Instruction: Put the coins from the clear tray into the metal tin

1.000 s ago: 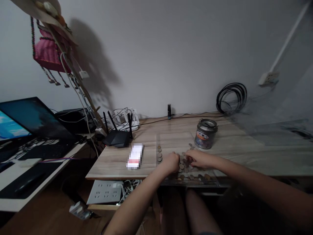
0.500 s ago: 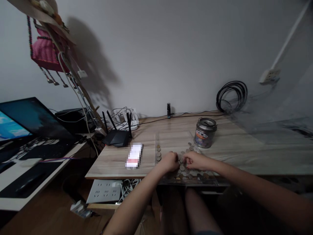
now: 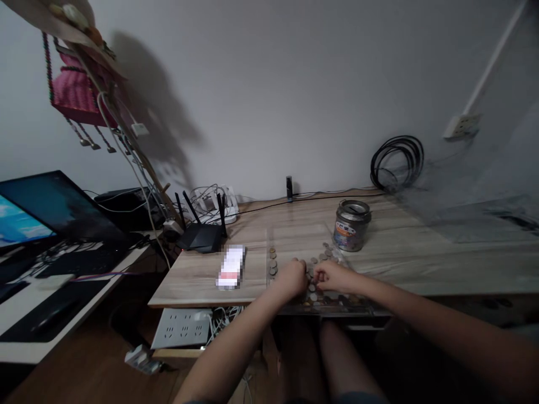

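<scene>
Several loose coins (image 3: 325,256) lie spread on a clear sheet (image 3: 295,235) near the front edge of the wooden desk (image 3: 404,258). My left hand (image 3: 293,278) rests curled on the coins at the left of the pile. My right hand (image 3: 330,276) lies close beside it, fingers bent down onto the coins. Whether either hand pinches a coin is too small to tell. A short row of coins (image 3: 273,262) sits apart at the sheet's left edge. A metal tin (image 3: 352,225) with a slotted lid stands behind the pile to the right.
A phone (image 3: 231,266) lies left of the coins, a black router (image 3: 201,230) behind it. A coiled black cable (image 3: 397,163) leans on the wall. A laptop (image 3: 46,213) sits on a lower desk at left. A power strip (image 3: 181,328) lies under the desk edge.
Both hands shifted slightly closer together over the coin pile, and the view tilted up and left a little. The tin, phone and router have not moved.
</scene>
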Demonstrator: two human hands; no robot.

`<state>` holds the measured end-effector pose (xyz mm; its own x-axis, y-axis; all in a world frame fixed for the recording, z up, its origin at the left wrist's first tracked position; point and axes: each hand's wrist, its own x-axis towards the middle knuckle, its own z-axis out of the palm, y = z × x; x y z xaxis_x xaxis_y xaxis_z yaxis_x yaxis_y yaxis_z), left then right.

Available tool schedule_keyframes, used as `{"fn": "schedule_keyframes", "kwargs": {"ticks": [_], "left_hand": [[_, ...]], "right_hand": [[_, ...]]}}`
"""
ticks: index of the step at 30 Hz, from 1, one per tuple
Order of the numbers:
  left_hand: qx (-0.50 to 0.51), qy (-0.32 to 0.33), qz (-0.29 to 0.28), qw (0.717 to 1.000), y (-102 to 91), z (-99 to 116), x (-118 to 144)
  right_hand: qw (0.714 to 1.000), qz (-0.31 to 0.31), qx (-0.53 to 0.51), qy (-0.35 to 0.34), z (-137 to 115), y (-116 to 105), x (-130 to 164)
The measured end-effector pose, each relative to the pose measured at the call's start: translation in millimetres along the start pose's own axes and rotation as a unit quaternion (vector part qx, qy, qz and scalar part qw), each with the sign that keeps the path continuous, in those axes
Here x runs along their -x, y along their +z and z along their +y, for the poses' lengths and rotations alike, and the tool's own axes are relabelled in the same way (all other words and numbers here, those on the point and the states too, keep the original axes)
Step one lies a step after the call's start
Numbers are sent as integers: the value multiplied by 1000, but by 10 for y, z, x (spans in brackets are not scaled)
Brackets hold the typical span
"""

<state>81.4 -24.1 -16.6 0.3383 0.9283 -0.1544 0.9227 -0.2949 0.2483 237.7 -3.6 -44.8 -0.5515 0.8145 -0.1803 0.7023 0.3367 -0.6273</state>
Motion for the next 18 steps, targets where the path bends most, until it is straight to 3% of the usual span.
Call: {"fn": "schedule_keyframes", "kwargs": {"ticks": [8,13,18], "left_hand": [[-49,25,-11,998,-44,81,-10],[-80,71,-21,994,-64,106,-28],[-124,129,-42,983,50,162,-84]], "right_hand": [[988,57,145,14,-111,49,-54],[991,66,120,9,-45,19,-61],[996,64,64,-21,81,18,-83]]}}
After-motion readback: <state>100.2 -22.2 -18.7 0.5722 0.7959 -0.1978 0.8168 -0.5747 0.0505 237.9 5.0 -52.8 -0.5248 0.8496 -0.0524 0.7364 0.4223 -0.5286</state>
